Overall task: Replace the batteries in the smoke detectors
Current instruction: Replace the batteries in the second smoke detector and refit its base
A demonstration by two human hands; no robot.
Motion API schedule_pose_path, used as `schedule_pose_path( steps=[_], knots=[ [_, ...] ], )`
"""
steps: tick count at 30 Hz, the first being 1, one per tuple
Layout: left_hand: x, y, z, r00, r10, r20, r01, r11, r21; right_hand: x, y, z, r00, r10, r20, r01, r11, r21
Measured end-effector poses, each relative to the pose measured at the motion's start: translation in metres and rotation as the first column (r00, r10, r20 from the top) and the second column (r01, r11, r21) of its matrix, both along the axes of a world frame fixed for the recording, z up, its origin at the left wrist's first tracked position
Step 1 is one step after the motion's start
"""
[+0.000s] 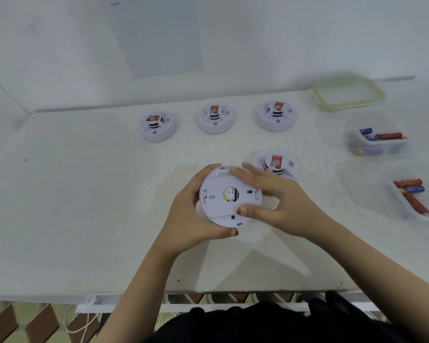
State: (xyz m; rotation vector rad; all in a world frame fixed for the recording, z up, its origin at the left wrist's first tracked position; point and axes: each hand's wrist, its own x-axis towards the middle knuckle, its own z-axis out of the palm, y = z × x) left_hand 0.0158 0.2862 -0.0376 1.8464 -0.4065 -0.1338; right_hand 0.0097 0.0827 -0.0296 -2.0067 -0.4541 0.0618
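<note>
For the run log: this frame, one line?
left hand: grips detector | right hand: grips same | waiting: four detectors | batteries: two tubs

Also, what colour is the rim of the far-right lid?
Light green; the lid rim shows best in the head view.

left hand, right hand, apparently curled
</note>
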Motion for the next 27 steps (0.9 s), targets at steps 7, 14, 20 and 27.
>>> schedule_pose_path(
  steps=[7,14,20,27],
  knots=[
    [0.001,0.001,-0.001,1.0,-0.007,-0.016,0.007,1.0,-0.023,0.0,0.004,-0.003,1.0,-0.014,-0.002,0.014,0.999,0.039],
    [0.0,-0.002,0.0,1.0,0.008,-0.029,-0.01,0.998,-0.056,0.001,0.004,0.007,0.999,-0.027,0.039,0.027,1.0,0.0],
    [0.003,-0.004,0.0,1.0,0.014,-0.009,-0.014,0.998,-0.057,-0.001,0.006,0.006,0.998,-0.059,-0.017,0.061,0.986,0.155],
    [0.003,-0.004,-0.001,0.998,0.049,0.031,-0.048,0.998,-0.045,-0.005,0.012,0.002,0.986,-0.153,0.069,0.141,0.979,0.146]
  ],
)
